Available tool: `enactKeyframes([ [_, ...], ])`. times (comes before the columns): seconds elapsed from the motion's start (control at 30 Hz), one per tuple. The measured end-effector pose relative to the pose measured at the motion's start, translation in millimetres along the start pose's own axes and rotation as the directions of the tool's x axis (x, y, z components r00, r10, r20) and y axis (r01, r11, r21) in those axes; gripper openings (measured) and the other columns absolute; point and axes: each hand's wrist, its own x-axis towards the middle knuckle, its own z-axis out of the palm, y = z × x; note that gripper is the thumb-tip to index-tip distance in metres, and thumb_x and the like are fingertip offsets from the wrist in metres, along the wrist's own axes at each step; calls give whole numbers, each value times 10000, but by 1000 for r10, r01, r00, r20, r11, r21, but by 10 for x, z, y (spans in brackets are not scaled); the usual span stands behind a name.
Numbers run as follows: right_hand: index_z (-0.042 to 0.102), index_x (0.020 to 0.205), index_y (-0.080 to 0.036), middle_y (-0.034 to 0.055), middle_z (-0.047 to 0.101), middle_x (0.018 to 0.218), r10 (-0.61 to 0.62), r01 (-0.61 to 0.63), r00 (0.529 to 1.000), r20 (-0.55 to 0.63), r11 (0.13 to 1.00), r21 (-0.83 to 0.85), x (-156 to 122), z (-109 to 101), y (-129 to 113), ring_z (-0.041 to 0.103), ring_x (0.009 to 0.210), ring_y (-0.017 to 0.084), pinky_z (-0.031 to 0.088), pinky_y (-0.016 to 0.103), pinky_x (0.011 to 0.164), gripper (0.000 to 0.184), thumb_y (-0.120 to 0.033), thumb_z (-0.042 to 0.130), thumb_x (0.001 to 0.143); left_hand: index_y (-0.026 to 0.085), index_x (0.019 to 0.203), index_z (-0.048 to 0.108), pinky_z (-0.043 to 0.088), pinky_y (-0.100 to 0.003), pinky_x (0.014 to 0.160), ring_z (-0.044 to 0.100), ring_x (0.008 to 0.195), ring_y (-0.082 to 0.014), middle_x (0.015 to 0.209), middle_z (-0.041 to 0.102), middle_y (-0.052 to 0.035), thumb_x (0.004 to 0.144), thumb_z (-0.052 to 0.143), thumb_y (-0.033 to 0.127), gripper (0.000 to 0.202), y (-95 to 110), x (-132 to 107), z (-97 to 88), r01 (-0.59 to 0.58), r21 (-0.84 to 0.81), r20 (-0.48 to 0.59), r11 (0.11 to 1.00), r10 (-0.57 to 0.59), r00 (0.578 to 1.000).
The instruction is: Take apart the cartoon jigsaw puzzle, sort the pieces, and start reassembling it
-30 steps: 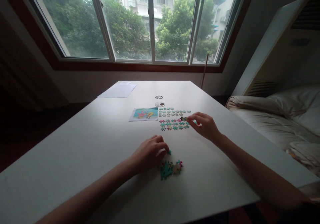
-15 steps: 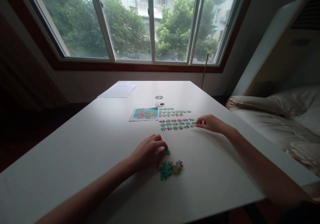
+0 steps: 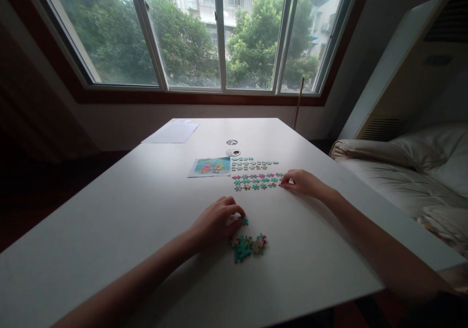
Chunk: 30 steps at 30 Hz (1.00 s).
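At a white table (image 3: 146, 211) before a wide window (image 3: 190, 50), you work over jigsaw pieces with both bare hands. Your left hand (image 3: 217, 218) pinches a teal piece (image 3: 244, 220) — thumb and forefinger closed on it — just beyond a loose heap (image 3: 242, 251) of teal, tan and pink pieces. Your right hand (image 3: 305, 184) is at the near right end of the spaced rows (image 3: 256, 181), thumb and forefinger curled toward each other with an end piece (image 3: 282, 185) at their tips; at this range, you cannot tell whether they grip it or only touch it. Left of the rows lies a picture sheet (image 3: 210, 167) with two cartoon figures. A pale paper (image 3: 171, 133) rests at the far left corner.
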Motion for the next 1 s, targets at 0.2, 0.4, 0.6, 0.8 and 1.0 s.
enactKeyframes([
  [0.2,650,763,-206,15,630,778,-8,9,999,-34,1000,11,1,26,-6,552,658,119,403,207,606,116,-226,537,748,199,872,582,397,-301,744,463,839,-187,890,520,-49,773,514,192,120,0,-5,-8,-3,-14,7,1000,3,1000],
  [0.4,630,783,-205,11,627,795,-96,91,992,-86,994,-56,-6,52,-246,552,636,105,389,202,585,128,-211,502,783,189,818,559,387,-305,757,431,852,-190,905,507,-43,745,542,190,75,27,-17,-101,18,-36,86,999,-15,996],
  [0.6,611,815,-216,-2,631,805,-303,304,949,-90,953,-2,-62,152,-771,557,647,94,389,206,607,144,-236,468,824,174,772,541,386,-259,693,469,777,-161,777,547,-13,732,527,145,51,3,-2,-68,6,-136,50,991,0,999],
  [0.8,610,863,-219,6,638,786,-401,407,909,-115,913,36,-139,184,-1064,561,668,111,381,232,627,139,-274,490,818,160,740,548,375,-206,595,482,659,-110,693,541,14,746,527,183,32,20,31,-33,58,-357,-24,932,-71,997],
  [1.0,608,848,-203,10,637,754,-380,388,913,-149,921,29,-155,238,-1117,559,642,109,367,237,615,176,-323,481,827,141,739,538,351,-194,528,486,613,-99,663,541,15,726,571,267,130,1,78,-17,161,-517,-21,840,-200,980],
])
